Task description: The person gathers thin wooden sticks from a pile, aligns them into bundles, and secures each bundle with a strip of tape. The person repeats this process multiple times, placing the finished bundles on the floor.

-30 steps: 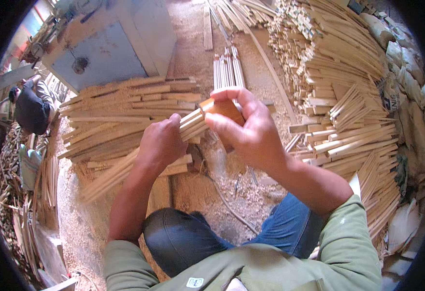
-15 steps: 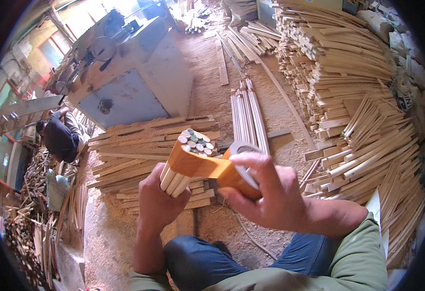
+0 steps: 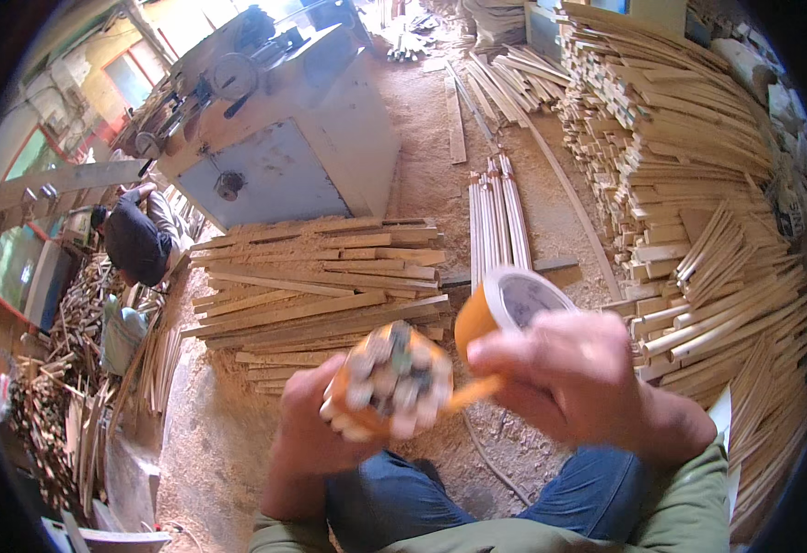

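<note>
A bundle of round wooden sticks [image 3: 394, 380] stands in front of me, its cut ends facing up and blurred by motion; a few ends look green or dark. My left hand [image 3: 316, 424] is closed round its left side. Orange tape wraps the bundle near the top, and a short strip [image 3: 471, 394] stretches from it toward my right hand [image 3: 574, 373]. That hand grips a roll of orange tape [image 3: 479, 324] with a pale core, just right of the bundle. Its fingers are partly smeared by motion.
Flat boards [image 3: 321, 276] lie stacked ahead, before a large dusty machine [image 3: 265, 166]. Several round rods [image 3: 497, 221] rest on the sawdust-covered floor. A tall pile of wood strips [image 3: 689, 138] fills the right. At left, a person [image 3: 136, 235] bends near scrap wood [image 3: 72, 369].
The bundle has tipped so its ends face me more, and has come lower and to the right. My right hand and the tape roll have moved right, and the roll has turned.
</note>
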The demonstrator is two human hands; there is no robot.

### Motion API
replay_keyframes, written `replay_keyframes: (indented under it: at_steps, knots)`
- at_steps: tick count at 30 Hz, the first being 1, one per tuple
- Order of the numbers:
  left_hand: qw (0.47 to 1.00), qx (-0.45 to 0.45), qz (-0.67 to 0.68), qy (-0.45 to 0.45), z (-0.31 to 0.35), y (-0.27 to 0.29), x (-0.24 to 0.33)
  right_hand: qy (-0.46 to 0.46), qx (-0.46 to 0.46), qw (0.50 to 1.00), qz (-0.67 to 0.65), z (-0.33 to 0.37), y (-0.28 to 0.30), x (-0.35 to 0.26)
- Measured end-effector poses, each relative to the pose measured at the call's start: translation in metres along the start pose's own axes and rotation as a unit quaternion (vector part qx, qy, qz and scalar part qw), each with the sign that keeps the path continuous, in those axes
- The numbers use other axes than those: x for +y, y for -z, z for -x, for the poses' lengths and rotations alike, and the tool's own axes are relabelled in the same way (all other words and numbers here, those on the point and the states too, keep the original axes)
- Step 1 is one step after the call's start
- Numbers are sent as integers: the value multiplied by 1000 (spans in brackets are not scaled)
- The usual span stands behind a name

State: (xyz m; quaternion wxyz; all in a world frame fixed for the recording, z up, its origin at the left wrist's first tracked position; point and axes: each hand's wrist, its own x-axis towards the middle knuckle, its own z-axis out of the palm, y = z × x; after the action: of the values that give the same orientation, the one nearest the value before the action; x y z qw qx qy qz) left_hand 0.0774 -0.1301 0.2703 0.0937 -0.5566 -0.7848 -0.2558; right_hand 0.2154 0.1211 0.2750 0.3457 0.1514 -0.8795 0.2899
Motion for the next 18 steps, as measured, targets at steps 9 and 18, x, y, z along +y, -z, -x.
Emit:
replay_keyframes:
  at_steps: [9, 18]
  knots:
    - [961, -85, 219, 147, 58, 16, -9, 105, -28, 994, 29, 6, 32, -70]
    - [932, -108, 288, 193, 63, 10, -27, 115, -2, 993, 9, 3, 23, -70]
